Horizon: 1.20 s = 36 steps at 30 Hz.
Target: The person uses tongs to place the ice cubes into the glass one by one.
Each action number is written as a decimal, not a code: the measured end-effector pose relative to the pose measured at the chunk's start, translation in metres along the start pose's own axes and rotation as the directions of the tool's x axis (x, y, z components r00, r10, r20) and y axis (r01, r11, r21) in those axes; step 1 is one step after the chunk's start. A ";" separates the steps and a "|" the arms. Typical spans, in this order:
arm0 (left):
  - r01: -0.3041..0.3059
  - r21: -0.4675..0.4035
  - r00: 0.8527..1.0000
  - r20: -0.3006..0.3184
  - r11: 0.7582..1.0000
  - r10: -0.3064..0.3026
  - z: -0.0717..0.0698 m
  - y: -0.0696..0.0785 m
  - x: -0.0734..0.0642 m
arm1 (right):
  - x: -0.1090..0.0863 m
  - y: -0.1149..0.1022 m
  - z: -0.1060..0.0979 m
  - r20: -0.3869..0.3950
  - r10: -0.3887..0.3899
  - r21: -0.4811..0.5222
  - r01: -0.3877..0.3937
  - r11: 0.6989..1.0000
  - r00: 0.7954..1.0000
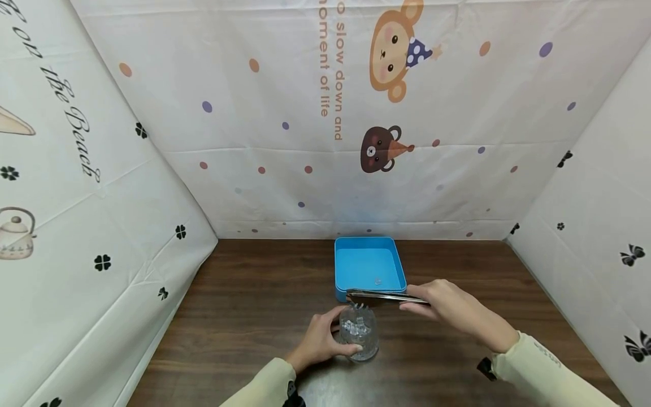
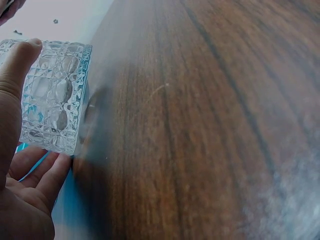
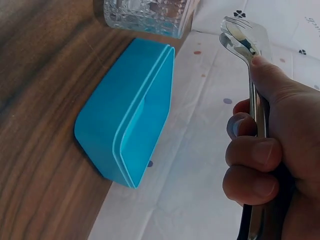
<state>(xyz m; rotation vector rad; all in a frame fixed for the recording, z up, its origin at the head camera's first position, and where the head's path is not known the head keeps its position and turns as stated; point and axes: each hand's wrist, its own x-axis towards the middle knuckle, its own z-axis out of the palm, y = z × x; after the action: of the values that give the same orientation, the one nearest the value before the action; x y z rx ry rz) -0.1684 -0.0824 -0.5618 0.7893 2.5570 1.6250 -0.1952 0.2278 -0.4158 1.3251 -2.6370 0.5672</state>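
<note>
My left hand (image 1: 321, 338) grips a clear cut-glass tumbler (image 1: 367, 339), thumb on the near side and fingers round the far side. Small clear pieces (image 1: 356, 328) lie inside the glass. My right hand (image 1: 447, 305) holds metal tongs (image 1: 386, 295), their tips above the glass's mouth. In the right wrist view the tongs (image 3: 254, 95) end in a fork-like prong and a spoon-like one, close together. Something transparent shows by these tips, too unclear to name. Behind the glass stands a blue tray (image 1: 363, 263) with a small clear piece (image 1: 378, 281) on its floor.
The brown wood-grain table (image 1: 269, 294) runs back to a white printed cloth (image 1: 285, 186). Further cloth walls (image 1: 117, 305) stand on the left and right sides.
</note>
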 end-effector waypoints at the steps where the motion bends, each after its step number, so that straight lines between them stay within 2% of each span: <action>1: 0.002 0.001 1.000 0.001 1.000 -0.002 0.000 0.000 0.000 | 0.000 0.000 0.001 -0.005 -0.003 -0.007 0.003 1.000 1.000; 5: 0.005 -0.006 1.000 0.003 1.000 -0.005 0.000 0.000 0.000 | -0.002 0.000 0.004 -0.020 -0.010 -0.020 0.010 1.000 1.000; 14: 0.017 -0.009 1.000 0.010 1.000 -0.017 -0.001 0.002 0.001 | -0.004 -0.003 0.005 -0.024 0.024 -0.022 -0.024 0.999 0.999; 22: 0.001 -0.012 1.000 0.009 1.000 -0.001 0.000 0.000 0.000 | -0.007 -0.003 0.005 -0.055 -0.015 -0.044 0.013 0.999 0.998; 28: -0.005 -0.014 1.000 0.009 1.000 0.005 0.000 -0.001 0.000 | -0.009 -0.003 0.007 -0.053 -0.003 -0.025 0.002 1.000 0.999; 36: 0.018 -0.017 1.000 0.021 1.000 -0.018 -0.001 -0.001 0.000 | -0.012 -0.002 0.009 -0.067 0.010 -0.030 -0.012 0.999 0.998</action>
<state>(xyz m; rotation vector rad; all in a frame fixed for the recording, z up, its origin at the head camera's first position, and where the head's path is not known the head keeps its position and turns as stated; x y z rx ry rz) -0.1691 -0.0833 -0.5626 0.7750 2.5255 1.6224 -0.1862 0.2323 -0.4273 1.2610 -2.5902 0.5603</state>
